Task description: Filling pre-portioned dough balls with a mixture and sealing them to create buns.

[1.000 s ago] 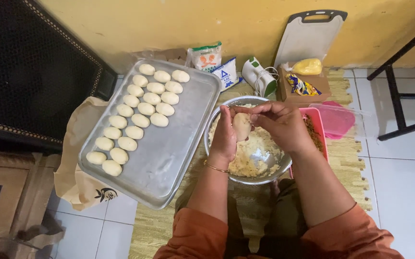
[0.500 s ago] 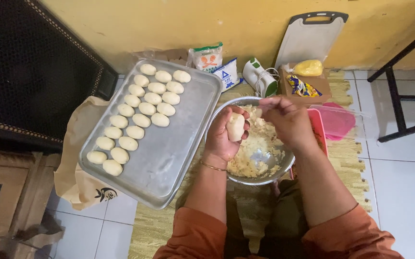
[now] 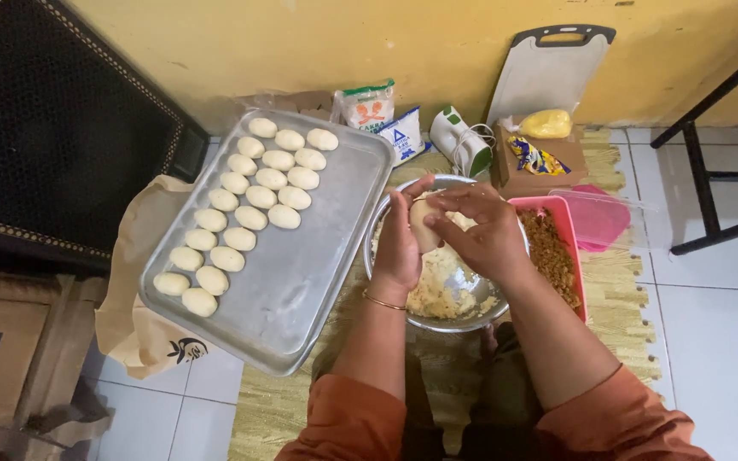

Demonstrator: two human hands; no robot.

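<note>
My left hand [image 3: 401, 242] cups a pale lump of dough [image 3: 424, 227] above a metal bowl [image 3: 471, 318] that holds more dough. My right hand [image 3: 482, 229] presses its fingers against the same lump from the right. To the left lies a metal baking tray [image 3: 301, 282] with several oval dough pieces [image 3: 249, 217] set in rows on its far half. A pink container [image 3: 567, 224] of brown crumbly filling stands right of the bowl, partly behind my right forearm.
Two flour bags [image 3: 367, 106], a white-and-green hand mixer [image 3: 461, 142], a cardboard box [image 3: 536, 162] with a yellow packet, and a white cutting board [image 3: 548, 70] stand along the yellow wall. A pink lid [image 3: 601, 220] lies at right. Black furniture legs [image 3: 708, 179] stand far right.
My right hand has come back to the dough lump in my left hand, after drawing apart from it half a second ago. The lump has stayed above the bowl.
</note>
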